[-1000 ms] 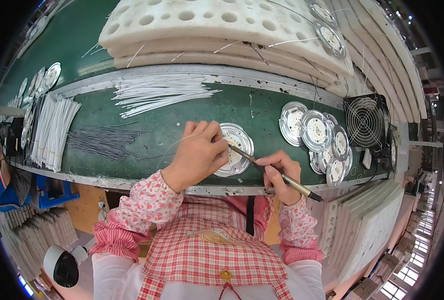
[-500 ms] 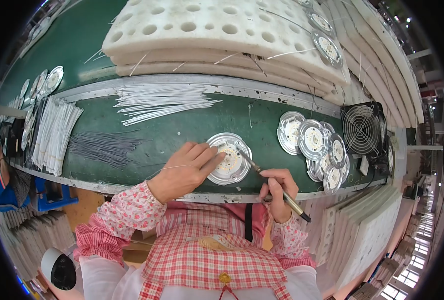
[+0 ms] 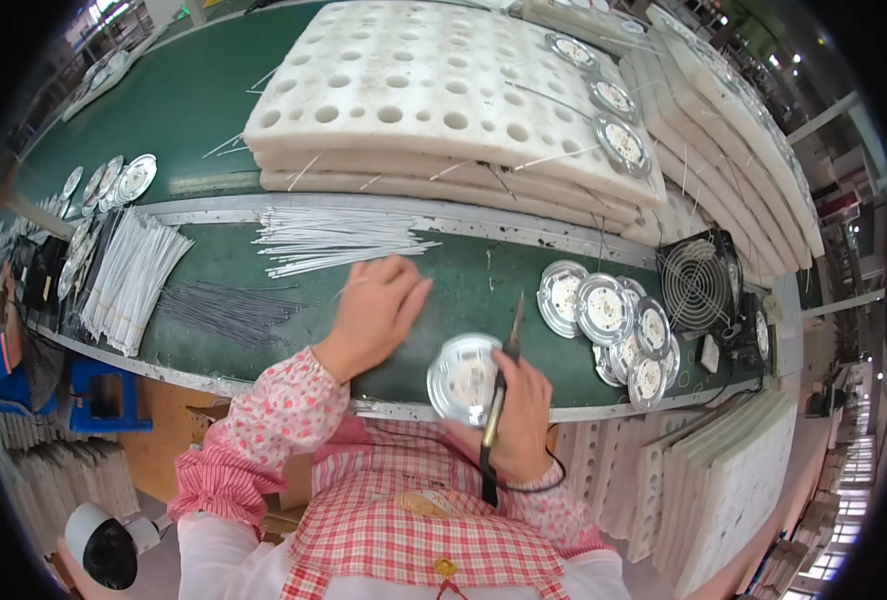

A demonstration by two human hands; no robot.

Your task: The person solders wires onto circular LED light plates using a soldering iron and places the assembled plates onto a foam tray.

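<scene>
My right hand (image 3: 520,418) is wrapped round a pen-shaped soldering iron (image 3: 495,408), its tip pointing away from me. Against the same hand, near the bench edge, is a round silver disc (image 3: 460,382), slightly blurred. My left hand (image 3: 375,312) is over the green bench with its fingers bent, just below a pile of white wires (image 3: 339,238); whether anything is between thumb and fingers is hidden. Dark wires (image 3: 226,312) lie to its left.
Several silver discs (image 3: 604,309) are piled at the right beside a black fan (image 3: 699,282). Stacked white foam boards (image 3: 394,100) stand behind. A white wire bundle (image 3: 134,280) lies left. A co-worker's arm (image 3: 11,325) shows at far left.
The disc has moved towards me, to the bench edge. My left hand has left it and moved up towards the white wires. The iron has turned upright, and the view has tilted up.
</scene>
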